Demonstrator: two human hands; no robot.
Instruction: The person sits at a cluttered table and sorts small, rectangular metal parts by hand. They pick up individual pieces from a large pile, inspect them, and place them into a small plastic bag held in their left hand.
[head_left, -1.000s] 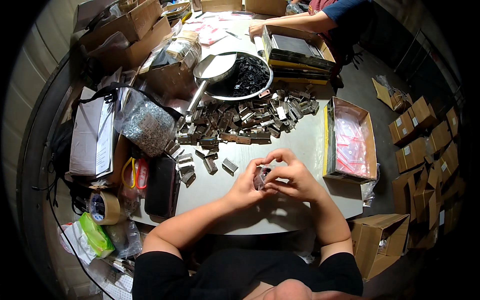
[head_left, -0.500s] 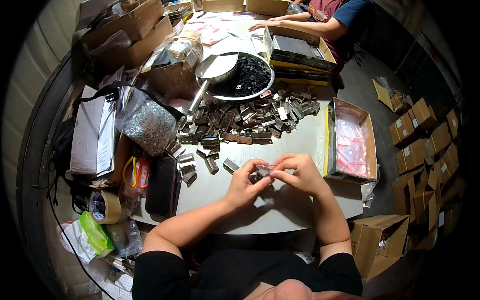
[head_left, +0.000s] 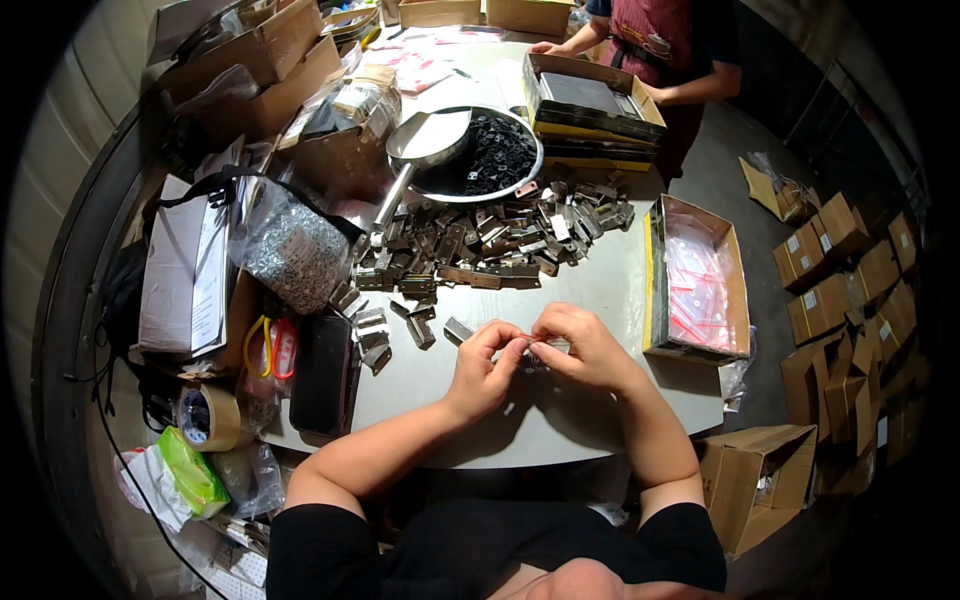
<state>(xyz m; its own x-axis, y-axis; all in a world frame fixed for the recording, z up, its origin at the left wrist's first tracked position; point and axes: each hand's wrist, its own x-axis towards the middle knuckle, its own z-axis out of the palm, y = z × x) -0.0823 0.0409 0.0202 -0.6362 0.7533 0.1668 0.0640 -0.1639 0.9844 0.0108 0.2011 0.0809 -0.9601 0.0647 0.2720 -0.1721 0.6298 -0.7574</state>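
My left hand [head_left: 485, 368] and my right hand [head_left: 583, 347] meet over the near part of the table. Both pinch the red-edged mouth of a small clear zip bag [head_left: 532, 362], thumbs and forefingers almost touching. Small shiny parts seem to be inside, mostly hidden by my fingers. Just beyond my left hand lies a single metal bracket [head_left: 457, 330]. A heap of similar metal brackets [head_left: 480, 240] spreads across the table behind, with several more loose ones at its left. To the right stands an open carton [head_left: 697, 345] of clear bags with red strips.
A basin [head_left: 540, 160] of black parts holds a metal scoop [head_left: 428, 138]. On the left are a bag of small metal hardware [head_left: 295, 245], a dark phone-like case [head_left: 325, 375], yellow-handled scissors [head_left: 258, 345] and a tape roll [head_left: 208, 415]. Cartons [head_left: 825, 310] lie on the floor. A co-worker [head_left: 650, 50] stands behind stacked boxes.
My fingers have drawn together along the bag's red edge, and the bag now hangs lower beneath them. The co-worker has straightened and set a hand by the stacked box.
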